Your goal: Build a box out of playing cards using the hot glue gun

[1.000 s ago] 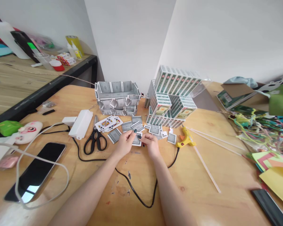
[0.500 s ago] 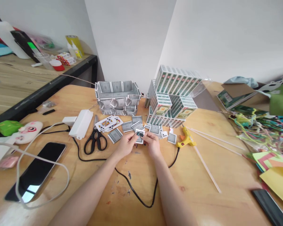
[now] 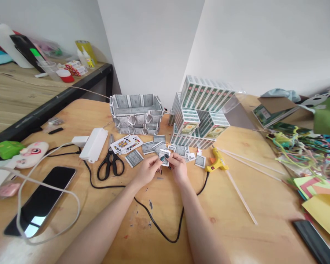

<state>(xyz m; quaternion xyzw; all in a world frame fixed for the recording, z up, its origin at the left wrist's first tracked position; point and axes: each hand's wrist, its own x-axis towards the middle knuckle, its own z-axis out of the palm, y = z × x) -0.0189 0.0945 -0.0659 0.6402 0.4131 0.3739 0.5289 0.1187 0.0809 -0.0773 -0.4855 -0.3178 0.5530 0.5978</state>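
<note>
Between my two hands is a playing card (image 3: 164, 153), its patterned back partly hidden by my thumbs. My left hand (image 3: 150, 169) pinches it from the left, and my right hand (image 3: 178, 168) grips it from the right. Several grey-backed cards (image 3: 147, 147) lie loose just beyond my fingers, and face-up court cards (image 3: 127, 143) overlap to their left. A box-like structure built of folded cards (image 3: 137, 110) stands behind them. To its right rises a stack of card packs (image 3: 189, 123). Past my right hand rests a yellow glue gun (image 3: 217, 161).
Black-handled scissors (image 3: 110, 165) and a white power box (image 3: 93, 145) lie left of the cards. A phone (image 3: 41, 201) sits front left under a white cable. The black cord (image 3: 156, 222) loops under my forearms. Glue sticks (image 3: 242, 198) and tangled craft cords (image 3: 299, 157) are at right.
The card between my hands has tilted slightly, and my fingers have shifted a little on it. Everything else on the table stays in place.
</note>
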